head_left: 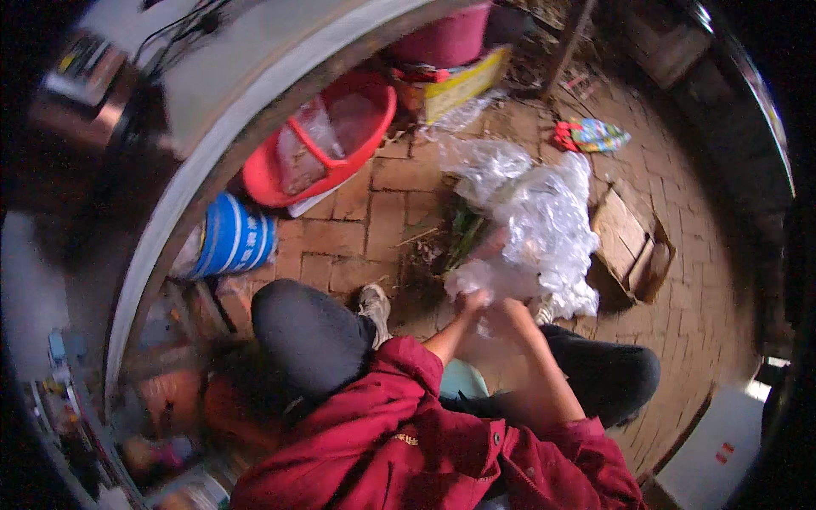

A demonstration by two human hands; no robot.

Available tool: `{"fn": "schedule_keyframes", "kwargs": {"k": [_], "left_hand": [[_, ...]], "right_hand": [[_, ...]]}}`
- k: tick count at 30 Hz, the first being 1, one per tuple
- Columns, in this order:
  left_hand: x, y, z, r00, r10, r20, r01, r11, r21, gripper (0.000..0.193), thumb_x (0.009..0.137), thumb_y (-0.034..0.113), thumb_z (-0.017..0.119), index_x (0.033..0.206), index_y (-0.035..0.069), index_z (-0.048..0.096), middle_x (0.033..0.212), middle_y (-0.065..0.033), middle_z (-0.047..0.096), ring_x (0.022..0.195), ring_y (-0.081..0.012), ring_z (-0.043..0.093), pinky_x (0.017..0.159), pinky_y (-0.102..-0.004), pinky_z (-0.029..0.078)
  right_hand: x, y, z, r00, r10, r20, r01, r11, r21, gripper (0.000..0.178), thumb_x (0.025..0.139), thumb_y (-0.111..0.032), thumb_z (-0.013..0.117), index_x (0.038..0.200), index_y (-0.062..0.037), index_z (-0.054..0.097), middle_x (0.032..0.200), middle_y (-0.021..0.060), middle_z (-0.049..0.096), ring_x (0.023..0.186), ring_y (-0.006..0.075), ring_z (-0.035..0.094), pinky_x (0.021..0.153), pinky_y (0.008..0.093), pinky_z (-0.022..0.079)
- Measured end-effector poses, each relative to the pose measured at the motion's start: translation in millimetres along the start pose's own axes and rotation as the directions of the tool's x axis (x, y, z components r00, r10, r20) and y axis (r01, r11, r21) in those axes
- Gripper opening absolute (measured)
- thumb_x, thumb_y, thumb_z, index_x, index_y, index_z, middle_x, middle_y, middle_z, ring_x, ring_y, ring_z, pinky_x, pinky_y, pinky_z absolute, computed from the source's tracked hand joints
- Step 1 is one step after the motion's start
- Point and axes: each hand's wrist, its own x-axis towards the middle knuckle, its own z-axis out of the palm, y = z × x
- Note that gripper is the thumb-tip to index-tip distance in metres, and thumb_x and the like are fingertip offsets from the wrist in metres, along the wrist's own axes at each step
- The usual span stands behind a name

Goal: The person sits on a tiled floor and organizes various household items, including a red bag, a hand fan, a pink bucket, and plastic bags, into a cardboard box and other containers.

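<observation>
A large crumpled clear plastic bag (544, 217) spreads over the brick floor ahead of me, its near end gathered between my knees. My left hand (473, 300) is closed on this near edge. Close beside it, my right hand (512, 313) is also closed at the bag's near end, blurred by motion. Green leafy stalks (465, 231) show at the bag's left side, partly covered by the plastic. What lies inside the bag is hard to make out.
To the left ahead are a red plastic basket (259, 174) with plastic bags in it and a blue bucket (234, 236) on its side. An open cardboard box (620, 229) lies right of the bag. Further off are a colourful packet (595, 134) and a pink tub (446, 38).
</observation>
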Motion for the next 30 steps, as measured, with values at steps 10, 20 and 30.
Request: {"fn": "schedule_keyframes", "kwargs": {"k": [10, 20, 30], "left_hand": [[29, 68, -61, 0.985, 0.098, -0.143, -0.154, 0.876, -0.457, 0.032, 0.075, 0.039, 0.06, 0.087, 0.01, 0.061, 0.082, -0.0003, 0.058, 0.075, -0.0131, 0.053, 0.072, -0.0301, 0.043], [122, 99, -269, 0.98, 0.194, -0.036, -0.177, 0.78, -0.6, 0.031, 0.083, 0.009, 0.041, 0.108, 0.0, 0.057, 0.095, -0.0143, 0.063, 0.074, -0.0245, 0.063, 0.062, -0.0357, 0.054], [158, 62, -378, 0.886, -0.006, -0.464, -0.333, 0.688, -0.644, 0.042, 0.085, 0.027, 0.049, 0.118, 0.001, 0.051, 0.113, -0.0149, 0.055, 0.099, -0.0275, 0.055, 0.084, -0.0422, 0.045]], "right_hand": [[4, -15, -40, 0.976, -0.075, -0.204, 0.213, 0.513, 0.832, 0.024, 0.091, -0.024, 0.054, 0.096, -0.0012, 0.061, 0.075, 0.0024, 0.059, 0.061, 0.0111, 0.054, 0.059, 0.0254, 0.044], [-41, -58, -104, 0.944, -0.282, -0.168, 0.317, 0.647, 0.693, 0.024, 0.091, -0.017, 0.054, 0.106, 0.0017, 0.058, 0.082, 0.0029, 0.06, 0.073, 0.01, 0.053, 0.067, 0.0253, 0.044], [-27, -45, -148, 0.943, -0.326, -0.067, 0.333, 0.915, 0.228, 0.02, 0.089, -0.015, 0.055, 0.103, -0.001, 0.059, 0.085, 0.0107, 0.065, 0.077, 0.0179, 0.06, 0.068, 0.0322, 0.047]]}}
